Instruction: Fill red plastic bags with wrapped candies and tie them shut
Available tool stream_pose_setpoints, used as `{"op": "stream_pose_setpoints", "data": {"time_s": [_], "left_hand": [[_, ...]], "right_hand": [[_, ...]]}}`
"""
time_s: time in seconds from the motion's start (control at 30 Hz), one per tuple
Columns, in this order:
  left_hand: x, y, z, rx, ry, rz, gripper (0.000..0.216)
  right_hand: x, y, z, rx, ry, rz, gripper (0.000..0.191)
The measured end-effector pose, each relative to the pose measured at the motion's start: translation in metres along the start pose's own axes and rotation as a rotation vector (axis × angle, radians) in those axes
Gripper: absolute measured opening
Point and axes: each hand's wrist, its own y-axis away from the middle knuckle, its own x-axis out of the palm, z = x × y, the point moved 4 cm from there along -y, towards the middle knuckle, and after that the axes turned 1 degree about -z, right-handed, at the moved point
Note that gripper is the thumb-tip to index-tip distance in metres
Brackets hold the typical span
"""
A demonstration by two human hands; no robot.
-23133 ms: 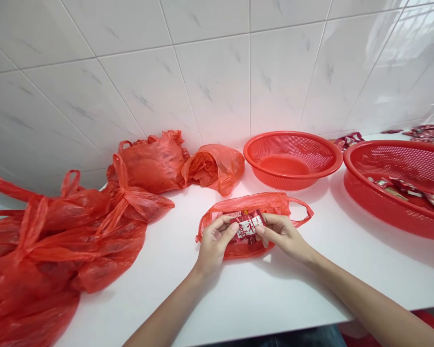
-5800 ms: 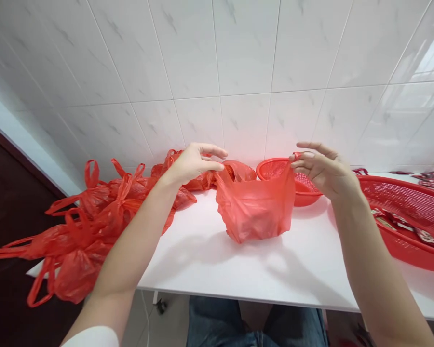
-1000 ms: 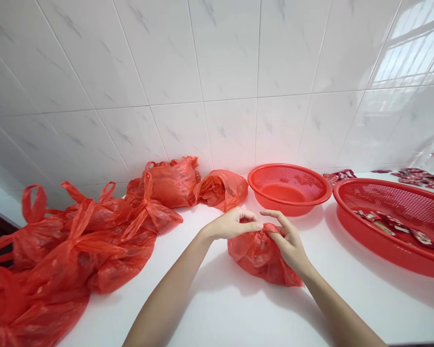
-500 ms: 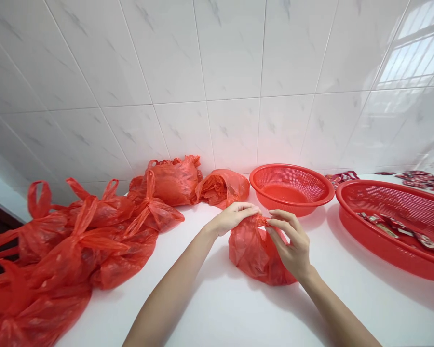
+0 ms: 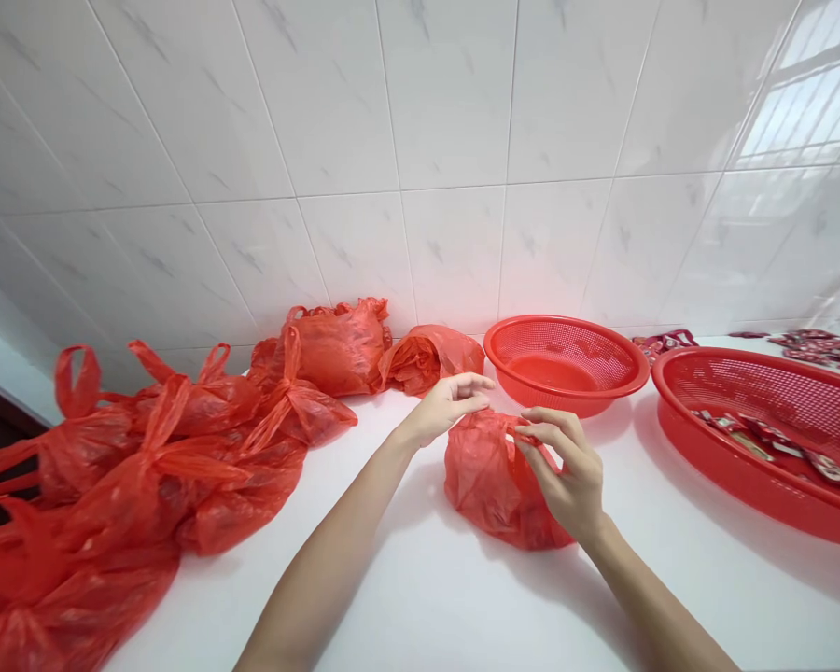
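A filled red plastic bag [image 5: 494,481] sits on the white table in front of me, its gathered top between my hands. My right hand [image 5: 564,462] pinches the thin twisted plastic at the right of the bag's top. At the upper left of the same bag is my left hand [image 5: 448,408], thumb and fingers apart, with the fingertips just over the plastic. Whether its lower fingers touch the bag I cannot tell. What the bag contains does not show through.
Several tied red bags [image 5: 154,457] crowd the left side. A bulging bag [image 5: 340,345] and a crumpled bag [image 5: 438,355] lie against the tiled wall. Right of them stand a round red basket [image 5: 567,401] and a larger one [image 5: 756,485] holding small packets [image 5: 777,439]. More packets [image 5: 830,350] lie behind.
My left hand has loosened from the bag's top and lifted slightly, its fingers now apart. The plastic there has sunk and spread. My right hand keeps its pinch in nearly the same place.
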Motion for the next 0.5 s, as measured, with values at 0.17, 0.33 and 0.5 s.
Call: {"op": "stream_pose_setpoints", "data": {"time_s": [0.17,0.33,0.5], "left_hand": [[-0.033,-0.011,0.011,0.041,0.033,-0.225,0.053],[-0.069,-0.017,0.028,0.087,0.01,-0.422,0.052],[-0.088,-0.018,0.039,0.117,-0.009,-0.546,0.042]], "right_hand": [[0.004,-0.003,0.007,-0.064,-0.111,0.098,0.02],[0.014,0.002,0.01,-0.058,-0.206,0.226,0.02],[0.018,0.005,0.014,-0.067,-0.252,0.257,0.017]]}}
